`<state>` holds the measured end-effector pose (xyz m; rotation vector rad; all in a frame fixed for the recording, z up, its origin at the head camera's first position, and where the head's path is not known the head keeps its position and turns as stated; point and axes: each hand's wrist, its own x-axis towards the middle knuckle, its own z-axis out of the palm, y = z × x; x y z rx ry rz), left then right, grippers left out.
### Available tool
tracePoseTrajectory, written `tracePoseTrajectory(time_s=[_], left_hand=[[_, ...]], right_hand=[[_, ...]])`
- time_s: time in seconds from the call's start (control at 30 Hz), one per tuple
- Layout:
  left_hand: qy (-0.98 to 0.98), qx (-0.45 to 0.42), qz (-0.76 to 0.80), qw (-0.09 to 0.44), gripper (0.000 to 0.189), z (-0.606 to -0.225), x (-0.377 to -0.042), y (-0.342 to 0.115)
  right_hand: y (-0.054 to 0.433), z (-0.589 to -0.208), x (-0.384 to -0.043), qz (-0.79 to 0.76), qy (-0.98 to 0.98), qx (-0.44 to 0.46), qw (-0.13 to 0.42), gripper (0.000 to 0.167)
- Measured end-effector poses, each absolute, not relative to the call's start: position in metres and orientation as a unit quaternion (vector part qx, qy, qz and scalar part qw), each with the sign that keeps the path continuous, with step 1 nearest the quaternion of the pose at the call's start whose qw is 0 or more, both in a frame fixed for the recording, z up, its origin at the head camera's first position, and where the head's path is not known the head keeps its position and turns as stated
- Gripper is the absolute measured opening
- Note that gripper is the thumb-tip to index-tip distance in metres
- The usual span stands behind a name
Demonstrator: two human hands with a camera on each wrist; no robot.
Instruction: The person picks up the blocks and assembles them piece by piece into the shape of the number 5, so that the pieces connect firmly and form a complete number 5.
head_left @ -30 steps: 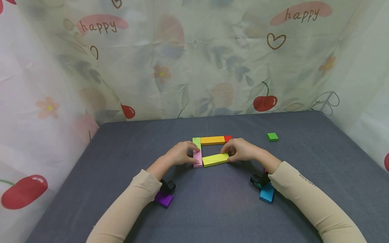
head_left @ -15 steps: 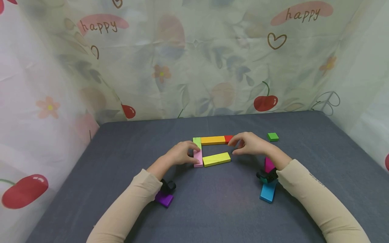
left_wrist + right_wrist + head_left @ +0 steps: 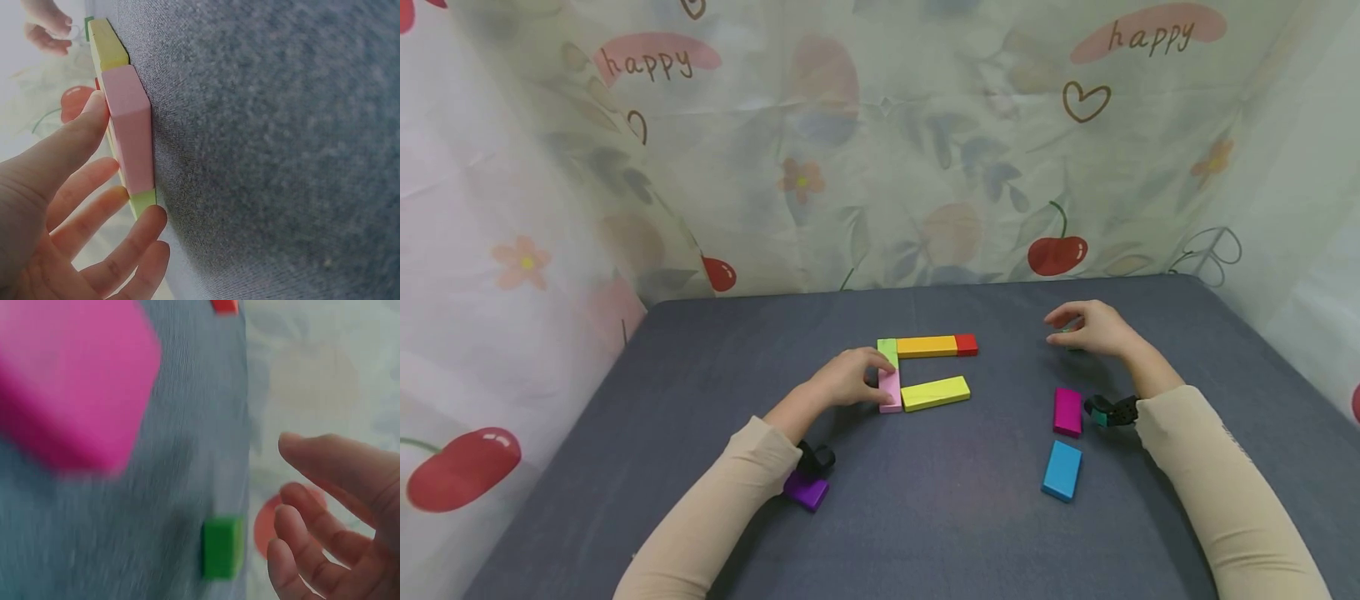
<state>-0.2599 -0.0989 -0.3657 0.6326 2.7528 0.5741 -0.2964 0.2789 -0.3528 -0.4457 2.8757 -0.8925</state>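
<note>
My left hand [image 3: 846, 379] rests at the pink block [image 3: 889, 392], its thumb tip at the block's edge in the left wrist view and its other fingers loosely spread near the light green block [image 3: 144, 201]. Pink and light green lie end to end. From them an orange block [image 3: 927, 347] with a red block [image 3: 966, 344] at its end runs right, and a yellow block [image 3: 936, 393] lies slightly slanted nearer me. My right hand [image 3: 1093, 327], fingers loosely bent and holding nothing, hovers over the green block [image 3: 219, 547], which it mostly hides in the head view.
A magenta block [image 3: 1067, 412] and a blue block [image 3: 1062, 471] lie on the right side of the dark grey table [image 3: 925, 517]. Beside my left forearm is a purple block [image 3: 807, 492], partly hidden. A patterned cloth [image 3: 887, 167] hangs behind the table.
My right hand has let go of the yellow block and moved right and away from me to the green block. The magenta block has come into view. My left hand stays put.
</note>
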Motion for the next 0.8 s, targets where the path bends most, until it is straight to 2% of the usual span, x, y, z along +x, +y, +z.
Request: tracePoseTrajectory(time_s=[0.33,0.67,0.8], left_hand=[[0.947,0.22,0.198,0.126,0.046,-0.365,-0.259,-0.098],[0.948,0.215,0.197,0.126,0.047,-0.364,-0.258,-0.098],[0.948,0.215,0.196,0.124,0.047,-0.364,-0.258,-0.098]], right_hand=[[0.309,-0.364,-0.3,-0.286,0.955,-0.066,0.041,0.053],[0.315,-0.374,-0.306,-0.27,0.958,-0.061,0.078,0.059],[0.321,-0.381,-0.311,-0.288,0.953,-0.07,0.07,0.06]])
